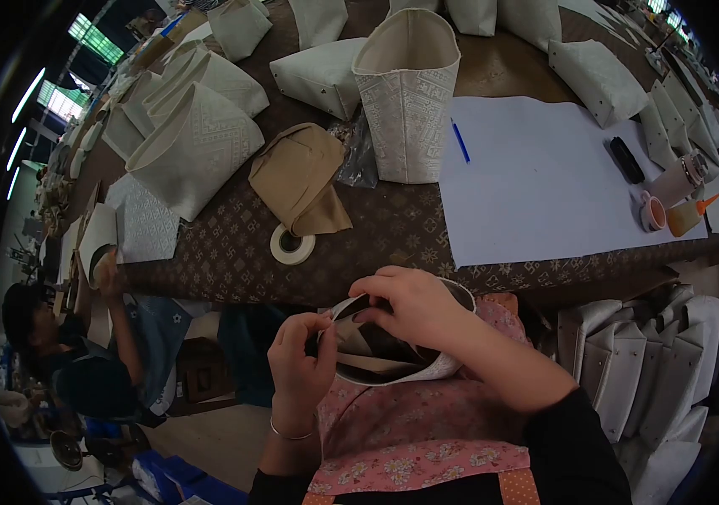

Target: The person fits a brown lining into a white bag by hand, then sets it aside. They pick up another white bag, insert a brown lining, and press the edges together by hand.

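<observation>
A white bag body rests on my lap with its mouth facing up, showing a dark inside and some tan material. My left hand pinches the rim at the left side, thumb and fingertips pressed together. Across the far edge lies my right hand, its fingers bent over the rim and the thumb inside the mouth. Whether a small item sits between the fingertips is too small to tell. A pink floral apron is under the bag.
On the patterned table stand several white embossed bags. Nearer are a tape roll, brown cloth, white paper, a blue pen and a glue bottle. Stacked bags stand right; another person sits left.
</observation>
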